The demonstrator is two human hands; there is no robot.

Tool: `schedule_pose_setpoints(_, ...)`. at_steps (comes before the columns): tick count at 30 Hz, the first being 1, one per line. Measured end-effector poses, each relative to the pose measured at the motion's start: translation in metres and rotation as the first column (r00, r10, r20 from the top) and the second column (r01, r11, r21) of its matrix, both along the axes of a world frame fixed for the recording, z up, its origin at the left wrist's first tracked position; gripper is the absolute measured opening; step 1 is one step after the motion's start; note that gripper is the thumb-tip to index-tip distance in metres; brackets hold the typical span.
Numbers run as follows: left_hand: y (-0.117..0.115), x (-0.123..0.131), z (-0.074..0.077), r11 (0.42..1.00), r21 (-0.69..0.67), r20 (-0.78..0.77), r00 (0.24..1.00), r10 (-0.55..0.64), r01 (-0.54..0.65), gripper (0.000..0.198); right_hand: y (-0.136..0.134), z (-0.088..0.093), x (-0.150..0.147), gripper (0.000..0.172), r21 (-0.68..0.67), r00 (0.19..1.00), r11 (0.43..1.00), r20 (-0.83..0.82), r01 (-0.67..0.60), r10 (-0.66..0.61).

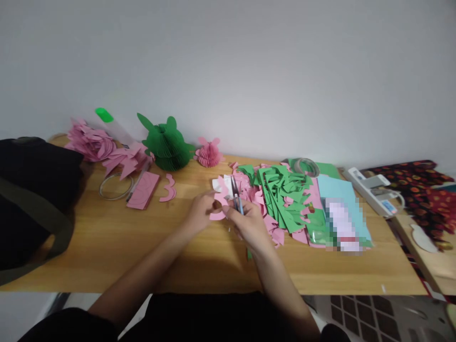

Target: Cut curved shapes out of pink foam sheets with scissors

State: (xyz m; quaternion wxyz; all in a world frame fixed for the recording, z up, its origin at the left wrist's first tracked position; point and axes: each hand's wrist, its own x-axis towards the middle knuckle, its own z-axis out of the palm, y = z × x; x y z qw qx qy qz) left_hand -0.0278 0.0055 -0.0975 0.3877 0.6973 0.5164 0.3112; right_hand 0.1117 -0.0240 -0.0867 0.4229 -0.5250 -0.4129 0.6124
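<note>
In the head view, the left hand [202, 209] is pinching a wavy pink paper piece [221, 196] at the frame's centre, seemingly steadying it beside the scissors [236, 194]. The right hand [248, 222] is grasping these, blades pointing upward. Green scraps [278, 202] are lying right of centre, probably being kept apart from the scalloped cutouts [171, 192] resting left.

The cutout [221, 197] is matt paper, scissors [236, 194] metal, tabletop [142, 256] smooth wood.
</note>
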Motion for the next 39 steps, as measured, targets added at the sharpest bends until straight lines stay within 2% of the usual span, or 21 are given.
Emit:
schedule_pose_setpoints(1, -0.001, -0.014, 0.000, 1.000, 0.010, -0.037, 0.999, 0.010, -0.010, 0.014, 0.005, -0.001, -0.008, 0.020, 0.009, 0.997, 0.999, 0.076, -0.034, 0.033)
schedule_pose_setpoints(3, -0.003, -0.046, -0.005, 0.994, 0.041, -0.144, 0.984, 0.106, -0.101, 0.015, 0.016, -0.005, -0.025, 0.020, 0.029, 0.955, 0.992, 0.276, -0.126, 0.113)
schedule_pose_setpoints(4, -0.005, -0.062, -0.007, 0.981, 0.093, -0.299, 0.935, 0.190, -0.170, 0.018, 0.022, -0.009, -0.035, 0.020, 0.029, 0.940, 0.988, 0.314, -0.150, 0.134)
schedule_pose_setpoints(6, -0.009, -0.090, -0.011, 0.965, 0.105, -0.409, 0.874, 0.262, -0.240, 0.022, 0.034, -0.018, -0.054, 0.020, 0.029, 0.918, 0.984, 0.366, -0.175, 0.152)
schedule_pose_setpoints(7, -0.011, -0.100, -0.012, 0.959, 0.100, -0.541, 0.795, 0.275, -0.264, 0.025, 0.040, -0.023, -0.063, 0.019, 0.029, 0.905, 0.982, 0.394, -0.185, 0.159)
schedule_pose_setpoints(10, -0.013, -0.116, -0.013, 0.961, 0.056, -0.638, 0.731, 0.242, -0.269, 0.029, 0.055, -0.037, -0.089, 0.016, 0.034, 0.869, 0.971, 0.453, -0.237, 0.197)
schedule_pose_setpoints(15, -0.007, -0.117, -0.017, 0.967, -0.041, -0.716, 0.683, 0.148, -0.253, 0.028, 0.069, -0.049, -0.113, 0.014, 0.027, 0.816, 0.965, 0.541, -0.260, 0.204)
schedule_pose_setpoints(20, -0.004, -0.121, -0.023, 0.965, -0.050, -0.672, 0.724, 0.157, -0.257, 0.025, 0.075, -0.054, -0.121, 0.017, -0.004, 0.794, 0.979, 0.584, -0.206, 0.169)
schedule_pose_setpoints(27, -0.004, -0.121, -0.024, 0.966, -0.058, -0.603, 0.780, 0.169, -0.254, 0.022, 0.072, -0.065, -0.128, 0.021, -0.011, 0.808, 0.991, 0.579, -0.131, 0.112)
schedule_pose_setpoints(35, -0.004, -0.116, -0.023, 0.963, -0.063, -0.620, 0.767, 0.167, -0.261, 0.027, 0.073, -0.063, -0.128, 0.026, 0.001, 0.823, 0.992, 0.559, -0.127, 0.105)
schedule_pose_setpoints(39, -0.004, -0.115, -0.026, 0.965, -0.045, -0.630, 0.757, 0.174, -0.258, 0.024, 0.071, -0.063, -0.120, 0.021, 0.031, 0.847, 0.994, 0.526, -0.103, 0.072)
